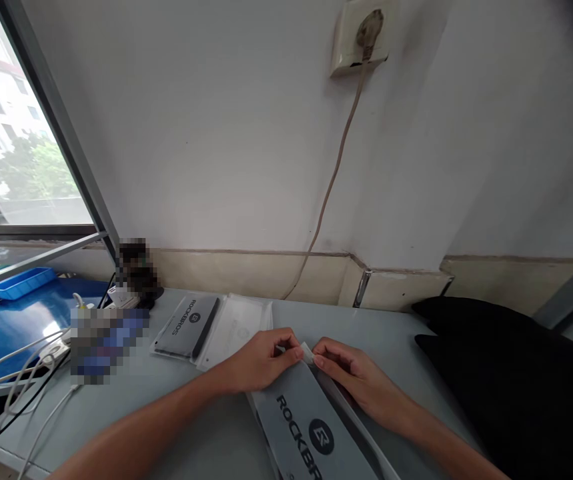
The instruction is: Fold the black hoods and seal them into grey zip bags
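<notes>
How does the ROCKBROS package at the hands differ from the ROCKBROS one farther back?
The front package is gripped at its far end by the left hand and right hand; the back package lies untouched.
The front package runs out of the picture; the back package shows whole.
Both are grey with a round dark logo.

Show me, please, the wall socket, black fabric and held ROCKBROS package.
Wall socket (349,41), head view: its front plate.
Black fabric (526,373), head view: its broad middle.
Held ROCKBROS package (311,408), head view: its printed face.
</notes>
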Motion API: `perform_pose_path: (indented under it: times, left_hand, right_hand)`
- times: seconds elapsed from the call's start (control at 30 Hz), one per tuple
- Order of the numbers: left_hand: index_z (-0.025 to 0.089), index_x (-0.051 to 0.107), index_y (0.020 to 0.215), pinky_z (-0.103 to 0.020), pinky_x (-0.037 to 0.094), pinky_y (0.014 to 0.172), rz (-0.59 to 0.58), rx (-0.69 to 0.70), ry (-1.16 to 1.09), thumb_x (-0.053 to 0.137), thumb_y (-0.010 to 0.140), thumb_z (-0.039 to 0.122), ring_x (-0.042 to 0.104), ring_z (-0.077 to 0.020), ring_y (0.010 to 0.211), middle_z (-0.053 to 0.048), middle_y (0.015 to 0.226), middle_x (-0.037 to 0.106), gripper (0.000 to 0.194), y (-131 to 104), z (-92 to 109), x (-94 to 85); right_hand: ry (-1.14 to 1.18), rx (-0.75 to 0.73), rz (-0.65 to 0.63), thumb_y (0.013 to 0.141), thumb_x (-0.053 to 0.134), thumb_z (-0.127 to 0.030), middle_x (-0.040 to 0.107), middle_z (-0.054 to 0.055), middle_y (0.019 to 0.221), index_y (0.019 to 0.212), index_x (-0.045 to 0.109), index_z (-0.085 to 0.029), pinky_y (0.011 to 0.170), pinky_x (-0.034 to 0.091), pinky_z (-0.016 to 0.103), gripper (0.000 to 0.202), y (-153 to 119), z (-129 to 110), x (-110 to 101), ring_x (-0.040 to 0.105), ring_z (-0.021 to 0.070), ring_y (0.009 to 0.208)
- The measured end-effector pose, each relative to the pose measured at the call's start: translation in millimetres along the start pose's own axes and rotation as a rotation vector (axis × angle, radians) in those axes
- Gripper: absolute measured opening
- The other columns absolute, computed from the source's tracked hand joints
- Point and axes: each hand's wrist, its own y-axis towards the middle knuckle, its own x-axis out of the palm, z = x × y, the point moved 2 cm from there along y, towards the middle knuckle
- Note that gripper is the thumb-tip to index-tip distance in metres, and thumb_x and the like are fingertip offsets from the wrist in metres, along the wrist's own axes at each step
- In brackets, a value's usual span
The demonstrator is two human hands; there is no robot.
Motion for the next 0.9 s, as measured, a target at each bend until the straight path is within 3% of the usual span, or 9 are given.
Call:
perform_pose_path:
  times: [0.1, 0.23, 0.3, 0.4, 0.47, 0.57, 0.7, 0.9]
  left_hand:
    - [0.021, 0.063, 0.093, -0.027, 0.04, 0.068, 0.055, 0.032, 0.106, 0.048, 0.104, 0.058, 0.053, -0.016, 0.077, -0.002, 0.088, 0.061, 0.042, 1, 3, -27.7]
    - [0.021, 0.056, 0.092, -0.027, 0.037, 0.068, 0.179, 0.023, 0.147, 0.041, 0.106, 0.058, 0.048, -0.0153, 0.075, 0.001, 0.085, 0.056, 0.042, -1, 9, -59.4]
    - [0.021, 0.056, 0.093, -0.027, 0.038, 0.07, 0.163, 0.023, 0.123, 0.041, 0.107, 0.058, 0.048, -0.0154, 0.078, 0.001, 0.087, 0.055, 0.041, -3, 11, -57.7]
    - [0.021, 0.057, 0.095, -0.026, 0.038, 0.071, 0.034, 0.024, 0.052, 0.045, 0.105, 0.058, 0.049, -0.0152, 0.079, 0.001, 0.087, 0.055, 0.04, -6, 9, -33.1]
    - [0.021, 0.057, 0.095, -0.026, 0.037, 0.067, -0.075, 0.007, 0.01, 0.047, 0.105, 0.058, 0.046, -0.0143, 0.074, 0.002, 0.083, 0.052, 0.039, -7, 7, -12.9]
    - [0.021, 0.056, 0.093, -0.026, 0.035, 0.065, -0.086, 0.003, -0.012, 0.047, 0.105, 0.059, 0.043, -0.0138, 0.071, 0.002, 0.079, 0.049, 0.041, -8, 4, 2.2]
    - [0.02, 0.057, 0.091, -0.026, 0.036, 0.065, -0.026, 0.026, 0.009, 0.048, 0.105, 0.057, 0.044, -0.0135, 0.071, 0.002, 0.078, 0.05, 0.04, -5, 6, -6.4]
    - [0.02, 0.057, 0.091, -0.025, 0.037, 0.063, 0.075, -0.004, 0.076, 0.048, 0.103, 0.06, 0.044, -0.0142, 0.071, 0.002, 0.08, 0.05, 0.043, 3, 1, -40.4]
  right_hand:
    - [-0.039, 0.016, 0.002, 0.096, 0.055, -0.07, 0.04, -0.007, 0.067, 0.082, 0.055, -0.025, 0.052, 0.032, 0.025, 0.048, 1, 0, -2, 0.038, 0.0119, 0.053]
    - [-0.035, -0.012, 0.095, 0.097, 0.051, -0.071, 0.042, -0.004, 0.073, 0.076, 0.051, -0.024, 0.06, 0.036, 0.027, 0.051, 3, -3, -6, 0.04, 0.0154, 0.066]
    - [-0.013, -0.034, 0.103, 0.099, 0.048, -0.07, 0.047, -0.002, 0.079, 0.082, 0.055, -0.024, 0.066, 0.039, 0.028, 0.05, 2, -6, -4, 0.044, 0.017, 0.073]
    - [-0.014, -0.057, 0.035, 0.102, 0.047, -0.067, 0.05, -0.001, 0.085, 0.09, 0.059, -0.024, 0.069, 0.039, 0.029, 0.046, 0, -7, 3, 0.046, 0.0177, 0.077]
    - [-0.037, -0.043, 0.001, 0.102, 0.048, -0.066, 0.044, -0.003, 0.077, 0.085, 0.055, -0.024, 0.063, 0.034, 0.028, 0.046, -1, -3, 7, 0.04, 0.0163, 0.07]
    - [-0.056, -0.015, -0.01, 0.101, 0.051, -0.066, 0.034, -0.006, 0.07, 0.079, 0.048, -0.025, 0.056, 0.028, 0.027, 0.047, -1, 4, 9, 0.032, 0.0145, 0.063]
    - [-0.066, -0.01, -0.018, 0.102, 0.048, -0.068, 0.035, -0.007, 0.068, 0.082, 0.05, -0.025, 0.053, 0.028, 0.027, 0.048, -1, 4, 5, 0.033, 0.0132, 0.058]
    - [-0.16, -0.048, -0.022, 0.105, 0.044, -0.066, 0.043, -0.004, 0.077, 0.083, 0.052, -0.023, 0.063, 0.035, 0.027, 0.048, -1, -3, 2, 0.042, 0.0149, 0.07]
